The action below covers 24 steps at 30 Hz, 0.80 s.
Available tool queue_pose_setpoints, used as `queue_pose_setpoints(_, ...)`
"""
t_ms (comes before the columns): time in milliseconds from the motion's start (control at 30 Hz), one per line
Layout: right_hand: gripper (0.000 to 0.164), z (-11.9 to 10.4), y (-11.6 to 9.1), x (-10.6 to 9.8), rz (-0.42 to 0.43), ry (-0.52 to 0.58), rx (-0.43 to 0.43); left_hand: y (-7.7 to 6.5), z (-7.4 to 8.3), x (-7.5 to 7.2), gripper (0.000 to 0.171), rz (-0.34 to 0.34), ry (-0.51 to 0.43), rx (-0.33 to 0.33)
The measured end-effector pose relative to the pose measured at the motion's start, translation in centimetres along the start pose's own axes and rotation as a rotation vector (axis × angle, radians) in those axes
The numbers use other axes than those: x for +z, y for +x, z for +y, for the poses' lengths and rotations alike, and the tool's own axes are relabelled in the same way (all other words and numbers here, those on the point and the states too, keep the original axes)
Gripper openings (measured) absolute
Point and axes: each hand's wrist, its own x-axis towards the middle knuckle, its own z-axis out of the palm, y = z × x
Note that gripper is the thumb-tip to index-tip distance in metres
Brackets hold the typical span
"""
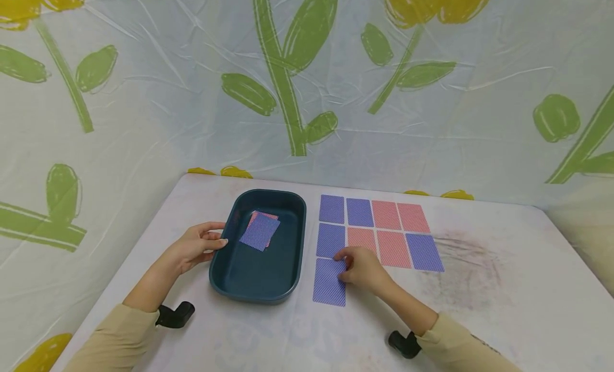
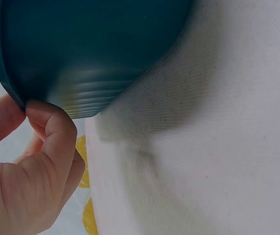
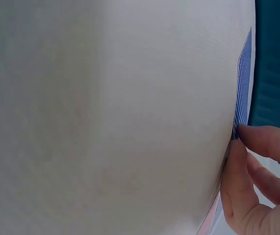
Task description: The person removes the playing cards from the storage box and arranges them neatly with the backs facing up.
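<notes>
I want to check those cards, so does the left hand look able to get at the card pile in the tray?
Probably yes: the tray is open above and nothing lies over the card pile. The left hand grips the tray, so it would likely need to let go first.

Place: I see a small curtained-off corner; home or studio, I cannot tell.
Sheeting: creased, flower-printed, hanging like walls at back and left.
Table: pale-topped, far edge just beside that sheeting.
</notes>
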Motion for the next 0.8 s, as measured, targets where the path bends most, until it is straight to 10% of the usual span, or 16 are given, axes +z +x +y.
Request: queue_pose_setpoints(800, 0.026, -0.9, 2.1, -2.1, -0.052, 0.039, 0.065, 0.0, 0.0, 0.0, 0.056, 0.012, 0.012, -0.009)
